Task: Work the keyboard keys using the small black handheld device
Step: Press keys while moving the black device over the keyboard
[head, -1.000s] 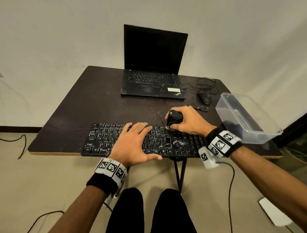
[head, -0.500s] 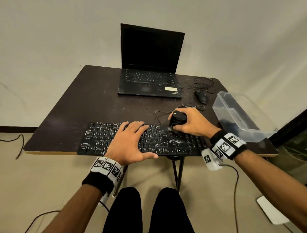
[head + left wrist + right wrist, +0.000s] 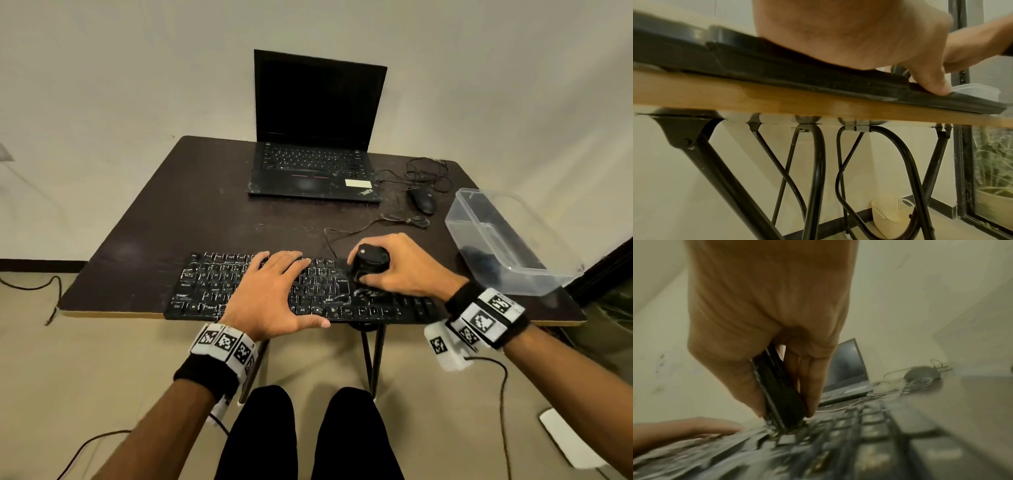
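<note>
Pressing keys with a small black tool

Right hand wrapped round small, hard device, best squeezed at its sides; left hand flat, at nine o'clock, steadying keyboard.

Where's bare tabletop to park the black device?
Bare: left half of the table, between laptop and keyboard. Crowded: right side, with mouse, cables, plastic tub. Right hand holds the device; left hand covers keys.
</note>
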### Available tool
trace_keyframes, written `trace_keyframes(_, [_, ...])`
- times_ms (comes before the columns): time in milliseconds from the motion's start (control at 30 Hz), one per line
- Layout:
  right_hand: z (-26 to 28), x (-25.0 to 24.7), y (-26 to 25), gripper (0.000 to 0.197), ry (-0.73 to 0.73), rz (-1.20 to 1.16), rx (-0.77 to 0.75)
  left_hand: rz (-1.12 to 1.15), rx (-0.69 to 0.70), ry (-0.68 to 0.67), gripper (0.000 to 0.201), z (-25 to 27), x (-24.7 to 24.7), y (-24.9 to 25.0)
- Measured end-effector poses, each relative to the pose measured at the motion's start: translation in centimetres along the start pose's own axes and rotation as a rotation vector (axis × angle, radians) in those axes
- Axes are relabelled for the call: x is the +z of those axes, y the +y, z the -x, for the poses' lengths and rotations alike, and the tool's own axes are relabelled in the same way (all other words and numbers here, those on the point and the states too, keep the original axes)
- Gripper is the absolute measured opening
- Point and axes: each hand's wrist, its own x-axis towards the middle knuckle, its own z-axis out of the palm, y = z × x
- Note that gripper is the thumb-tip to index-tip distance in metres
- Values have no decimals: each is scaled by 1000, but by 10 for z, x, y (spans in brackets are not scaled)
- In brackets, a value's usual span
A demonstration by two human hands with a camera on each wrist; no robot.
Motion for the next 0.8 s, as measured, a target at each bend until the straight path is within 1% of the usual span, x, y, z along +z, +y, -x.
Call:
trace_keyframes(67, [-2,-5,6,30,68,-22,77,2,7,-2,132,1,0,1])
trace_keyframes(100, [-3,-7,6,29,86,-12,91,5,9,10,133,2,1,0])
trace_keyframes(233, [1,2,-3,32,21,34,-5,3,7,16,135,0,1,-1])
trace_keyframes(367, [-7,-12,10,29,122,34,107,-3,6,5,134,1,1,-1])
trace_keyframes(400, [-6,-13,11,28,112,35,99,-4,8,6,133,1,1,-1])
trace_keyframes(467, [0,-6,7,31,23,34,38,-2,3,7,133,1,1,0])
trace_keyframes(500, [2,-2,5,32,5,30,23,2,-2,6,133,1,1,-1])
trace_keyframes(600, [-5,-8,8,30,108,35,108,0,3,0,135,1,1,0])
trace_keyframes(633, [-6,-12,8,28,123,39,119,-1,9,7,135,1,1,0])
trace_keyframes(667, [-6,-13,6,27,114,38,110,1,14,14,134,1,1,0])
trace_keyframes(767, [6,-3,-2,30,-17,43,24,2,9,24,134,1,2,-2])
trace_keyframes(800, [9,-1,-3,31,-12,39,28,0,7,17,134,0,2,-2])
